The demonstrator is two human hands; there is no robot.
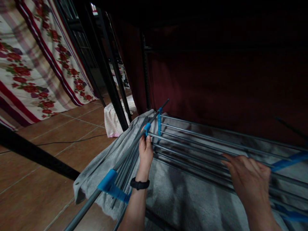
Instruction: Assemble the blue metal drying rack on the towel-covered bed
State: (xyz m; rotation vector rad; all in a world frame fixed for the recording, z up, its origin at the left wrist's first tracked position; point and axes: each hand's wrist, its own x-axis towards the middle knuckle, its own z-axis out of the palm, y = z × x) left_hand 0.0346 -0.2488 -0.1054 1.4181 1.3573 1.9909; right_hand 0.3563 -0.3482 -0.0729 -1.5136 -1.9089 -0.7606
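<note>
A rack frame of grey metal rods with blue plastic connectors lies before me. My left hand point(145, 150), with a black band on its wrist, closes around a blue connector point(147, 128), where a cross rod meets the long slanting pole point(131, 147). Its thumb lies at the rod's end, and its other fingers are mostly hidden. My right hand point(251, 175) grips a grey rod point(192, 143) farther right, with its fingertips hidden underneath. Nearer to me, a larger blue connector point(108, 184) sits on the slanting pole.
Several loose grey rods point(127, 170) lie on the grey blanket point(96, 179) left of the frame. Black metal posts point(106, 70) stand at the left. Dark red cloth point(204, 86) hangs behind. A floral curtain point(36, 64) and a black cable point(72, 141) are beyond.
</note>
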